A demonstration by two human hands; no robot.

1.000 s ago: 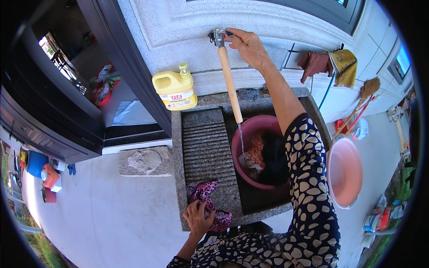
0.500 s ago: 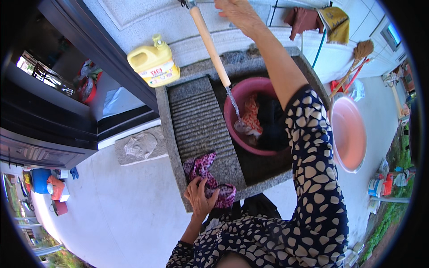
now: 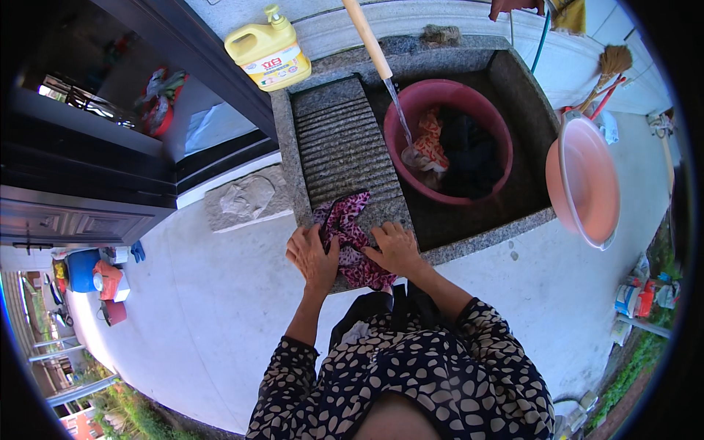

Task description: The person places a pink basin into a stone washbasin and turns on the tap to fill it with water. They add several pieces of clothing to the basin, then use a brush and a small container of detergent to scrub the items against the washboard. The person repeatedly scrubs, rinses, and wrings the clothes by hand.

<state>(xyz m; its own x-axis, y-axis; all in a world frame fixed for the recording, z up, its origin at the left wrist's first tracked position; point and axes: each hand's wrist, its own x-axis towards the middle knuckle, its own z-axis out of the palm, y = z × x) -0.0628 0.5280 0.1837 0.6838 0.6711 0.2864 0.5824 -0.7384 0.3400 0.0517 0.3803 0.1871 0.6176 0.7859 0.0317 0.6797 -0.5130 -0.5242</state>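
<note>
As seen from above, my left hand (image 3: 312, 257) and right hand (image 3: 396, 248) press flat, fingers open, on the pink patterned cloth (image 3: 350, 238); its long axis runs from 12 to 6 o'clock down the ribbed washboard (image 3: 345, 150).

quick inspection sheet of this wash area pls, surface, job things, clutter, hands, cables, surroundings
surface: ribbed stone washboard beside a stone sink, outdoors on pale paving
job's things: pink patterned cloth bunched at the washboard's near end; red basin in the sink holds clothes, water runs into it from a pale pipe
clutter: yellow detergent jug on the ledge; pink basin propped at the sink's right edge; broom behind
hands: left hand and right hand both press on the cloth
cables: green hose behind the sink
surroundings: dark door frame on the left, small stone block by it
</note>
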